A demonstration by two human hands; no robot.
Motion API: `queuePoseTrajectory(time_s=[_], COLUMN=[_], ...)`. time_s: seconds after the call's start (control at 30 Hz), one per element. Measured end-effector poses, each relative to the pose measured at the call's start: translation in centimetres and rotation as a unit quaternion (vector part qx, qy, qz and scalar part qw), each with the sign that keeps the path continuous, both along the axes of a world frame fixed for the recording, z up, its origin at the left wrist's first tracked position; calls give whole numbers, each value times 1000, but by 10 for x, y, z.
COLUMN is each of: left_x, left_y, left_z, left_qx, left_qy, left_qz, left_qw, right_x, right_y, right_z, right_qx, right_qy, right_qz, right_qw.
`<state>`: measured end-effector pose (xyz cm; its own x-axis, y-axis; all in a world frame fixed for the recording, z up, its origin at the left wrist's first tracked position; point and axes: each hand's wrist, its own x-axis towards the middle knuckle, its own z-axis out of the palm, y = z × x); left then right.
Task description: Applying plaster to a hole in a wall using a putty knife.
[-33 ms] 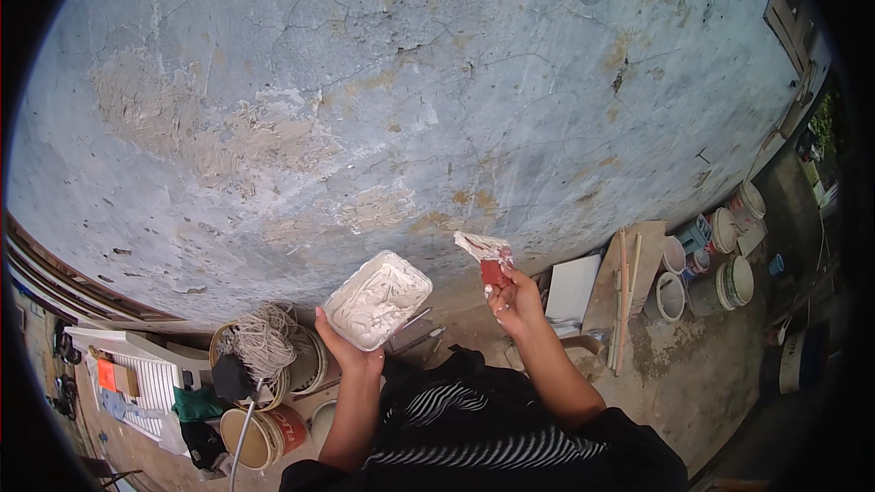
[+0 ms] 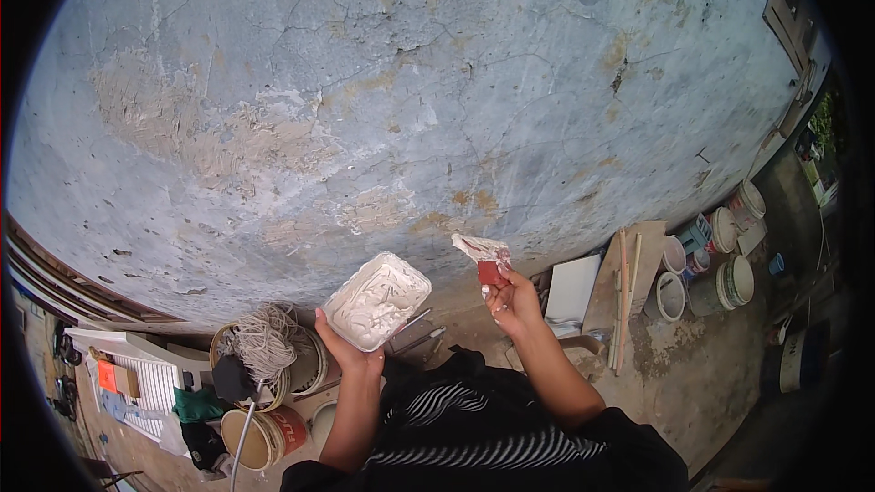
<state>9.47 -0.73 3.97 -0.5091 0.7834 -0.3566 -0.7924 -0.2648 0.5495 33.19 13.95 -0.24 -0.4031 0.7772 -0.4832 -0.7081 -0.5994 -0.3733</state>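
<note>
My left hand point(image 2: 351, 346) grips a rectangular white tub point(image 2: 377, 301) of thick off-white paste from below its left side. To the right of it, my right hand point(image 2: 512, 305) has its fingers round a red scraper point(image 2: 488, 271), whose wide upper end is coated in the same pale paste. Paste also smears some of those fingers. Both things are held apart, in front of a cracked pale blue-grey wall point(image 2: 547, 82) with rough beige patches.
Along the wall's foot stand buckets point(image 2: 668, 293) at right, boards point(image 2: 569, 290) and poles point(image 2: 621, 301) leaning beside them. At lower left are buckets point(image 2: 252, 437), one topped with tangled cord point(image 2: 269, 342), a pale pole point(image 2: 244, 437) and white slatted panels point(image 2: 159, 387).
The red scraper in my right hand has shifted very slightly left and down; the tub and my left hand look unchanged.
</note>
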Motion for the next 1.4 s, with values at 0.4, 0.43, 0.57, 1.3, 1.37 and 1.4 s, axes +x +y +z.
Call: queuePoseTrajectory(time_s=[0.4, 0.43, 0.57, 1.3, 1.37, 1.4], left_x=[5, 4, 2, -7, -7, -8], left_y=[-4, -5, -4, -7, -7, -7], left_z=[-32, -33, -35, -39, -40, -40], left_qx=[-3, -4, -12, -24, -22, -20], left_qy=[-3, -3, -4, 12, 12, 11], left_qz=[-33, -33, -22, -32, -37, -41], left_qw=[999, 999, 1000, 999, 999, 999], right_x=[-46, -47, -44, -51, -54, -55], right_y=[21, 22, 39, 32, 37, 41], right_z=[-18, -14, -8, -1, 1, 1], right_qx=[-46, -46, -18, 0, -2, -7], right_qy=[-28, -29, -32, -64, -65, -63], right_qz=[-64, -64, -75, -53, -55, -59], right_qw=[996, 996, 997, 997, 996, 996])
